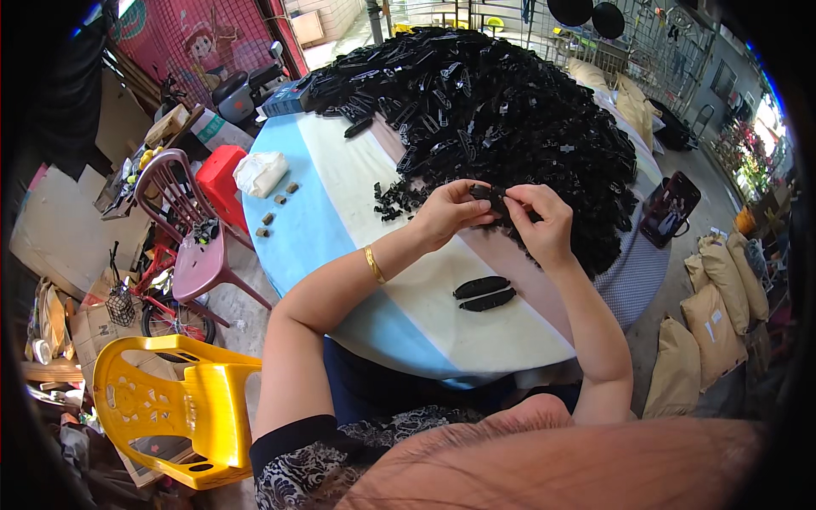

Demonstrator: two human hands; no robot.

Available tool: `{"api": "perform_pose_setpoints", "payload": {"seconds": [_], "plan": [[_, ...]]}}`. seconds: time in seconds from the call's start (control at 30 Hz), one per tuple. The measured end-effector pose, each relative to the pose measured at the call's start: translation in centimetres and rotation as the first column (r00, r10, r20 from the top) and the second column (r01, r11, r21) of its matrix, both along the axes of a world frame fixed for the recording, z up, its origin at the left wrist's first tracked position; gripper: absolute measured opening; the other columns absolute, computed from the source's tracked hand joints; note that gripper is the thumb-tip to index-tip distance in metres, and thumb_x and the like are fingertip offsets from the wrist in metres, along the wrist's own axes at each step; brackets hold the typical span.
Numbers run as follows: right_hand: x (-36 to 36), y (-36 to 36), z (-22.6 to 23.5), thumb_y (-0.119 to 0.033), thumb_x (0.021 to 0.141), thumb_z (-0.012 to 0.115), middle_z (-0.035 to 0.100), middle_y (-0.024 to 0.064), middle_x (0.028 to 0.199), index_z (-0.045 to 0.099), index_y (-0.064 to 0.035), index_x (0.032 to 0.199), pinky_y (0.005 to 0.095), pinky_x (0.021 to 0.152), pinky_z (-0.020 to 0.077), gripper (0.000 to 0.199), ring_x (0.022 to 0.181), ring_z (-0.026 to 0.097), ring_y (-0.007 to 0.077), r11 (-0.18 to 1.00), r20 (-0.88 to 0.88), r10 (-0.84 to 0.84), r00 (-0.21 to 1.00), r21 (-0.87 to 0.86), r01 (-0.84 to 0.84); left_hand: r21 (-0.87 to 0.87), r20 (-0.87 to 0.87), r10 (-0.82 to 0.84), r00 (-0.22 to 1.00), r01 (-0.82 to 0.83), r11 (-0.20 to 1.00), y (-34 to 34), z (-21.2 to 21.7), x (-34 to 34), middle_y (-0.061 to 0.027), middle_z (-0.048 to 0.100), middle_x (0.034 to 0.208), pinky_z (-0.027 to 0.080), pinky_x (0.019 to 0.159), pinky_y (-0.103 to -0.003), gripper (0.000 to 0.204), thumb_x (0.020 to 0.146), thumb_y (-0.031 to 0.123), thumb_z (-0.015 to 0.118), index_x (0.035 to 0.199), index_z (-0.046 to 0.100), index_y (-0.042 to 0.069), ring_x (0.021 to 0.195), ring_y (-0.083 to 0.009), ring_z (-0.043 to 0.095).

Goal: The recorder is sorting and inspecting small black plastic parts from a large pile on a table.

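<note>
My left hand (452, 206), a gold bangle on its wrist, pinches a small dark elongated piece (484, 194) between thumb and fingers. At the right end of that piece, the fingertips of my right hand (544, 219) are closed on it too. Its exact kind is too small to make out. Both hands are just above the table, at the near edge of a big heap (501, 110) of black elongated plastic pieces. Nearer to me, two long oval black pieces (483, 287) lie side by side on the striped cloth. Small black scraps (395, 201) are scattered left of my hands.
The round table (340, 246) wears a blue, cream and pink cloth. A white bag (261, 172) and several small brown lumps (280, 200) sit on its left. A phone (671, 209) stands at the right edge. Chairs (170, 399) flank the left; sacks (710, 323) stand right.
</note>
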State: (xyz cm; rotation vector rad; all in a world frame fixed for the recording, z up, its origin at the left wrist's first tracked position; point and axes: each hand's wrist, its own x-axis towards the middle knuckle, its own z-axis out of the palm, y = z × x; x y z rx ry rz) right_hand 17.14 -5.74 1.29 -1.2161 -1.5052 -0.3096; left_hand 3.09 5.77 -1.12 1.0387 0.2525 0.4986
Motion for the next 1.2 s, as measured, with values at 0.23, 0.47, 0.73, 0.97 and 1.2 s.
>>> {"api": "perform_pose_setpoints", "payload": {"seconds": [0.23, 0.47, 0.73, 0.97, 1.2], "plan": [[0.3, 0.1, 0.1, 0.002, 0.067, 0.068, 0.064, 0.0066, 0.081, 0.064, -0.0036, 0.080, 0.0302, 0.060, 0.0500, 0.014, 0.072, 0.060, 0.0234, 0.996, 0.297, -0.052, 0.953, 0.082, 0.028, -0.035, -0.002, 0.028, 1.000, -0.028, 0.999, 0.0, -0.3, 0.0, -0.0086, 0.060, 0.098, 0.054, 0.080, -0.026, 0.027, 0.084, -0.001, 0.059, 0.111, 0.054, 0.000, 0.087, -0.0191, 0.064], [-0.3, 0.2, -0.2, 0.002, 0.070, 0.066, 0.063, 0.0075, 0.078, 0.064, -0.0036, 0.081, 0.0307, 0.059, 0.0494, 0.012, 0.070, 0.060, 0.0233, 0.991, 0.283, -0.119, 0.952, 0.091, 0.097, 0.172, 0.052, 0.082, 0.995, -0.089, 0.981, -0.2, -0.6, 0.0, -0.0044, 0.060, 0.098, 0.052, 0.079, -0.028, 0.026, 0.091, 0.012, 0.055, 0.116, 0.052, 0.005, 0.091, -0.0138, 0.060], [0.0, 0.0, 0.7, 0.002, 0.068, 0.065, 0.065, 0.0045, 0.081, 0.066, -0.0053, 0.080, 0.0283, 0.060, 0.0502, 0.014, 0.075, 0.058, 0.0209, 0.990, 0.255, 0.072, 0.964, 0.098, -0.100, 0.014, -0.130, -0.080, 0.988, 0.082, 0.997, 0.4, 1.4, -0.7, -0.0047, 0.062, 0.082, 0.048, 0.050, -0.021, 0.026, 0.094, 0.024, 0.050, 0.109, 0.053, 0.002, 0.060, -0.0124, 0.060], [-0.6, -0.3, 0.4, -0.002, 0.064, 0.065, 0.065, 0.0015, 0.082, 0.067, -0.0066, 0.079, 0.0275, 0.061, 0.0518, 0.016, 0.076, 0.057, 0.0194, 0.993, 0.423, 0.050, 0.905, 0.075, -0.090, 0.044, -0.311, -0.212, 0.927, 0.236, 0.971, 1.2, 2.1, -1.3, -0.0097, 0.063, 0.082, 0.046, 0.047, -0.020, 0.026, 0.095, 0.025, 0.049, 0.096, 0.055, -0.001, 0.061, -0.0125, 0.059], [-0.5, 0.0, -0.1, -0.002, 0.065, 0.064, 0.064, 0.0035, 0.084, 0.064, -0.0058, 0.081, 0.0284, 0.063, 0.0526, 0.016, 0.075, 0.060, 0.0216, 0.992, 0.381, 0.001, 0.925, 0.119, -0.050, 0.063, -0.261, -0.282, 0.923, 0.308, 0.949, 1.4, 3.6, -2.1, -0.0110, 0.065, 0.092, 0.048, 0.055, -0.018, 0.033, 0.088, 0.020, 0.060, 0.109, 0.057, -0.005, 0.067, -0.0106, 0.060]]}}
